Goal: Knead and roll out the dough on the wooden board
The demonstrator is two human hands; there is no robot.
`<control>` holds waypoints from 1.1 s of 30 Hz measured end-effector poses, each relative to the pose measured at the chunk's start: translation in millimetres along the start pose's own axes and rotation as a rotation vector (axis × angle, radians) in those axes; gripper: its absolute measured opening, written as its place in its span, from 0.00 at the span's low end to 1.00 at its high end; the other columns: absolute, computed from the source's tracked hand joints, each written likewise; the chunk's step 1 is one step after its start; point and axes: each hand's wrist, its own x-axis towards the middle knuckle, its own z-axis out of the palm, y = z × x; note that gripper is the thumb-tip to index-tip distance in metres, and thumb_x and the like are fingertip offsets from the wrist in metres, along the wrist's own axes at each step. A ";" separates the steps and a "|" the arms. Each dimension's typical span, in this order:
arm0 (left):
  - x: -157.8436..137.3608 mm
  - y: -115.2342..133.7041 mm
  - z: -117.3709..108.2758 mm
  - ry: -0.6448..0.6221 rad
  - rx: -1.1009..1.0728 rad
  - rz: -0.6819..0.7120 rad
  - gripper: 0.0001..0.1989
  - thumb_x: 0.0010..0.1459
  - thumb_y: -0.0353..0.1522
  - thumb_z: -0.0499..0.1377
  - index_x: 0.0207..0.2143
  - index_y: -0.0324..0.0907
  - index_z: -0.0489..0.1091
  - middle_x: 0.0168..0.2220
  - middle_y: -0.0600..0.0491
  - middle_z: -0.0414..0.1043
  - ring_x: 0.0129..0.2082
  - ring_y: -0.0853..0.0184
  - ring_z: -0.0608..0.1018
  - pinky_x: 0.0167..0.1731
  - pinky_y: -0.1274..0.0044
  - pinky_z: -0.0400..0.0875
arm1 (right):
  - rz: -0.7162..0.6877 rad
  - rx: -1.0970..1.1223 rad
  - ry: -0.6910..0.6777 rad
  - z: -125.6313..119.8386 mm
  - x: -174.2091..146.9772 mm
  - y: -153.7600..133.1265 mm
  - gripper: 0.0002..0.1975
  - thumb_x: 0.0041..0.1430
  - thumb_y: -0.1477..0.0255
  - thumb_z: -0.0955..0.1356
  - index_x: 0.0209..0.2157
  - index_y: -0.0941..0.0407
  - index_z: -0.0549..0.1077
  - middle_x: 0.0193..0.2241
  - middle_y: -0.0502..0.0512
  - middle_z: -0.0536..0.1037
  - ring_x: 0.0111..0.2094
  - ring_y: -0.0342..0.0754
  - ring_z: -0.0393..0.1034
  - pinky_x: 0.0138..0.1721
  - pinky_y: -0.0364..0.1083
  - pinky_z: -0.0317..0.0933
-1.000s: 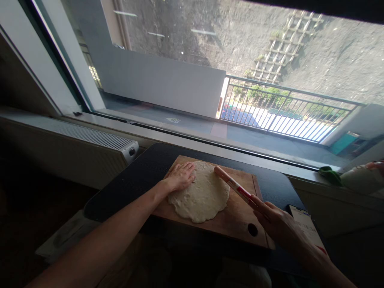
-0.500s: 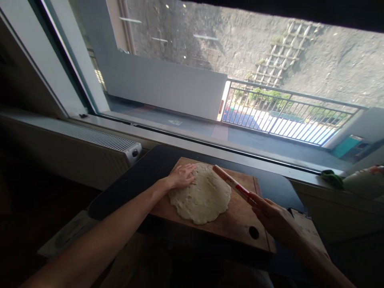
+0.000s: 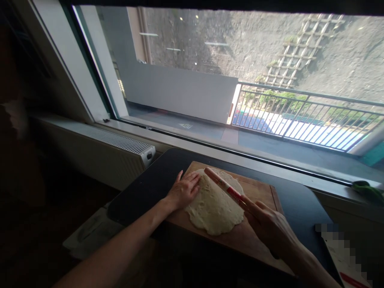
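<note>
A flat, roughly round sheet of dough (image 3: 214, 208) lies on a wooden cutting board (image 3: 258, 196). My left hand (image 3: 183, 192) rests with fingers stretched out on the dough's left edge. In my right hand (image 3: 264, 220) is one end of a wooden rolling pin (image 3: 223, 185) with a red and white label. The pin slants up and left over the dough, its far end near the top edge of the sheet. I cannot tell whether the pin touches the dough. My right hand and forearm cover part of the board's right side.
The board sits on a dark table (image 3: 144, 192) against a window sill (image 3: 255, 164). A white radiator (image 3: 132, 156) stands left of the table. A green item (image 3: 367, 190) lies on the sill at right. Beyond the glass is a railing (image 3: 300, 116).
The view has shifted, so the table sits further right in it. My right hand has brought the rolling pin leftward over the dough. My left hand still lies on the left edge.
</note>
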 end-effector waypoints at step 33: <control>6.5 -4.6 -10.6 -0.149 -0.061 0.013 0.23 0.62 0.39 0.46 0.59 0.48 0.59 0.63 0.51 0.55 0.62 0.61 0.58 0.59 0.52 0.43 | 0.014 0.157 -0.081 -24.1 -46.9 2.3 0.25 0.63 0.69 0.58 0.62 0.46 0.57 0.32 0.51 0.76 0.25 0.43 0.71 0.26 0.41 0.64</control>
